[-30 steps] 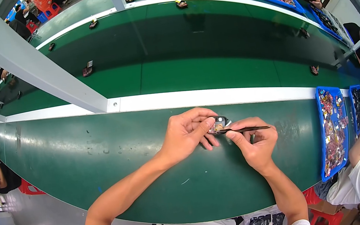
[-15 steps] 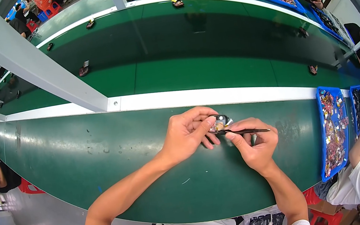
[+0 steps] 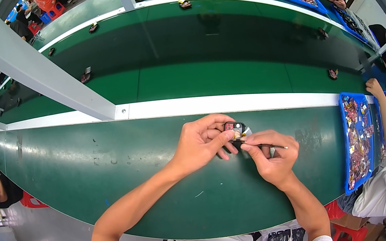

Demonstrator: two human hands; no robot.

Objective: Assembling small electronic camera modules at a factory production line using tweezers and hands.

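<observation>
My left hand [image 3: 198,144] is closed around a small black plastic casing [image 3: 238,127] above the green table. Its inner side faces up, and small reddish and pale parts show in it beside a clear or whitish flap. In my right hand [image 3: 278,156] is a thin black stick-like tool [image 3: 279,146], pinched between thumb and fingers. The tool's inner end meets the lower edge of the casing. Its exact tip is hidden by my fingers, and whether it is tweezers I cannot make out.
Beyond a white rail [image 3: 211,105] runs a green conveyor belt [image 3: 186,78] with several small dark assemblies on it. A blue tray [image 3: 349,185] of small colourful parts stands at my right. A grey post [image 3: 42,63] rises at left. Co-workers sit opposite and at both sides.
The assemblies on the belt have shifted left. My right hand has turned the tool slightly, its outer end now lower. A co-worker's arm at the right now reaches up beside the blue tray.
</observation>
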